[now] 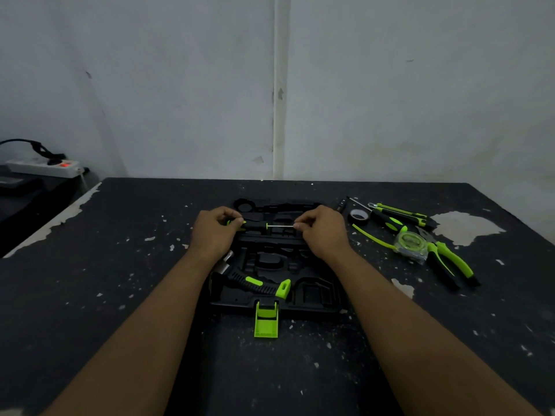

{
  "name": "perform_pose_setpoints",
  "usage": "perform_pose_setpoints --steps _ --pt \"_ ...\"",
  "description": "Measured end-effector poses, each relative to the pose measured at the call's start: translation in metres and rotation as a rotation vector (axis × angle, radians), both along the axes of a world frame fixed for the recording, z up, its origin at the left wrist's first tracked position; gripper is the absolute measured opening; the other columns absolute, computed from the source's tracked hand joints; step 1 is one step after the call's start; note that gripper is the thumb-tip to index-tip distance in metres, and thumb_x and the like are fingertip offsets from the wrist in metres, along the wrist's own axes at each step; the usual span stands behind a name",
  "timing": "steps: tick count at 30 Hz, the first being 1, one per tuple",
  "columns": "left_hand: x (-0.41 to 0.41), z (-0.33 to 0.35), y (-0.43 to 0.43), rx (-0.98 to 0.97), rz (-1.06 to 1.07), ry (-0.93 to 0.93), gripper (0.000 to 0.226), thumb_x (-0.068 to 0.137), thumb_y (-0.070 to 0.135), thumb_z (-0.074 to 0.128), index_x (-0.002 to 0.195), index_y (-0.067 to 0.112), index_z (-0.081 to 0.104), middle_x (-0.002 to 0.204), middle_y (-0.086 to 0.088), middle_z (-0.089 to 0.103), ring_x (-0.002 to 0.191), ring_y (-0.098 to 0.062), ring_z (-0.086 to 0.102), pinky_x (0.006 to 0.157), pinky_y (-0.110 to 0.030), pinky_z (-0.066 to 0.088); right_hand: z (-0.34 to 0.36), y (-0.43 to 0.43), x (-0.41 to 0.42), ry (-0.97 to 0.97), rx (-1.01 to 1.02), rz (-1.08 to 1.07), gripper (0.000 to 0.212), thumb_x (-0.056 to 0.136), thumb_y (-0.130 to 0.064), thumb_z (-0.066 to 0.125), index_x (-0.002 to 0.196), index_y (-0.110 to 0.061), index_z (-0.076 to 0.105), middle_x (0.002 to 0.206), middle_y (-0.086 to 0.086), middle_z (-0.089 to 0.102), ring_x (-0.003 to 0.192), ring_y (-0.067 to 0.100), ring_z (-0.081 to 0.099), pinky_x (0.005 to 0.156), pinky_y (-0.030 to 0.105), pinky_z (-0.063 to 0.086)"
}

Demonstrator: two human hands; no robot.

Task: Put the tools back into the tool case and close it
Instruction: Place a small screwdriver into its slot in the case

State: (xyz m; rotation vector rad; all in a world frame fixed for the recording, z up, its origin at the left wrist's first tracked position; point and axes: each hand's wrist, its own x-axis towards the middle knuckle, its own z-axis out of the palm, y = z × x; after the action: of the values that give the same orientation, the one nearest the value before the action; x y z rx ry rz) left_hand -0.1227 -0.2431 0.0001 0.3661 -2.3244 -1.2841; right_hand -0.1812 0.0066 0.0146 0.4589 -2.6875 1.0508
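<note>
Left hand (214, 231) curled shut round the handle of a screwdriver (260, 226), right hand (322, 228) pinching the tip of its shaft between thumb and fingertip. Screwdriver held level across the far half of the open case (315, 292), whether touching its slot or just above cannot be told. Hammer (255, 284) lying in the near half. Pliers (447, 261), tape measure (412, 242), tape roll (359, 217) lying right of the case on the table (120, 265).

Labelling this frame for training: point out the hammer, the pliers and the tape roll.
hammer (250, 283): head view, on its ribbed handle in the case.
pliers (450, 261): head view, on a green handle.
tape roll (359, 217): head view, on the black ring's rim.
</note>
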Motion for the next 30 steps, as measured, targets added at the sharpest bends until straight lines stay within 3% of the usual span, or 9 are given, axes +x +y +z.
perform_pose_setpoints --steps 4,9,14,20,23,25,28,30 --pt "0.0016 0.0012 -0.0012 0.028 -0.036 0.013 0.005 0.084 0.025 0.086 0.088 0.025 0.084 0.087 0.011 0.079 0.086 0.0 0.071 0.08 -0.016 0.05 -0.0002 -0.0003 0.0 0.011 0.014 -0.004 0.009 0.091 -0.022 0.078 0.085 -0.022 0.085 0.069 -0.014 0.069 0.058 -0.014 0.053 0.057 -0.003 0.034" --pt "-0.0001 -0.0007 -0.0019 0.065 -0.034 -0.014 0.007 0.083 0.027 0.086 0.09 0.026 0.084 0.081 0.012 0.077 0.077 0.001 0.067 0.076 -0.017 0.047 -0.0012 0.0003 -0.0014 0.025 0.027 0.019 0.011 0.092 -0.02 0.075 0.089 -0.021 0.086 0.086 -0.007 0.079 0.058 -0.013 0.049 0.059 -0.006 0.032" --pt "-0.0016 -0.0006 -0.0037 0.009 -0.027 -0.029 0.011 0.091 0.03 0.079 0.098 0.023 0.085 0.093 0.01 0.079 0.091 -0.003 0.07 0.084 -0.022 0.05 -0.0016 0.0013 -0.0043 0.025 0.055 0.034 0.012 0.095 -0.021 0.074 0.094 -0.02 0.086 0.092 -0.004 0.08 0.06 -0.009 0.048 0.06 -0.006 0.033" --pt "-0.0025 -0.0019 -0.0049 0.138 -0.013 -0.036 0.006 0.086 0.027 0.084 0.091 0.027 0.085 0.091 0.014 0.08 0.097 -0.001 0.072 0.092 -0.023 0.053 -0.0019 0.0019 -0.0057 0.019 0.061 0.052 0.013 0.095 -0.02 0.074 0.095 -0.018 0.086 0.085 -0.005 0.079 0.058 -0.013 0.046 0.059 -0.005 0.033" --pt "-0.0035 -0.0017 -0.0039 0.164 -0.001 -0.049 0.005 0.084 0.027 0.085 0.09 0.028 0.085 0.089 0.014 0.08 0.096 -0.002 0.073 0.093 -0.024 0.054 0.0 0.0013 -0.0048 0.009 0.073 0.044 0.013 0.095 -0.021 0.074 0.096 -0.018 0.086 0.073 -0.014 0.068 0.057 -0.008 0.047 0.06 0.001 0.036" --pt "-0.0044 -0.0019 -0.0033 0.167 0.01 -0.049 0.005 0.084 0.028 0.085 0.089 0.028 0.085 0.088 0.013 0.08 0.096 -0.002 0.072 0.09 -0.023 0.054 0.0019 0.0004 -0.004 0.007 0.092 0.04 0.013 0.095 -0.022 0.074 0.096 -0.018 0.086 0.078 -0.005 0.074 0.063 -0.002 0.052 0.063 0.01 0.034" --pt "-0.0053 -0.0006 -0.0016 0.157 0.018 -0.06 0.003 0.084 0.027 0.085 0.085 0.03 0.085 0.087 0.012 0.08 0.094 -0.001 0.071 0.084 -0.019 0.05 0.0033 -0.0008 -0.0042 -0.011 0.101 0.04 0.013 0.094 -0.021 0.075 0.093 -0.017 0.086 0.086 0.0 0.08 0.074 0.01 0.066 0.069 0.012 0.036" --pt "-0.0077 -0.0013 -0.002 0.157 0.019 -0.064 0.007 0.083 0.027 0.086 0.079 0.032 0.083 0.085 0.011 0.079 0.092 -0.006 0.072 0.083 -0.022 0.05 0.0031 -0.0013 -0.0049 -0.008 0.114 0.044 0.013 0.094 -0.02 0.074 0.091 -0.016 0.086 0.088 0.0 0.081 0.072 0.009 0.064 0.068 0.012 0.036"
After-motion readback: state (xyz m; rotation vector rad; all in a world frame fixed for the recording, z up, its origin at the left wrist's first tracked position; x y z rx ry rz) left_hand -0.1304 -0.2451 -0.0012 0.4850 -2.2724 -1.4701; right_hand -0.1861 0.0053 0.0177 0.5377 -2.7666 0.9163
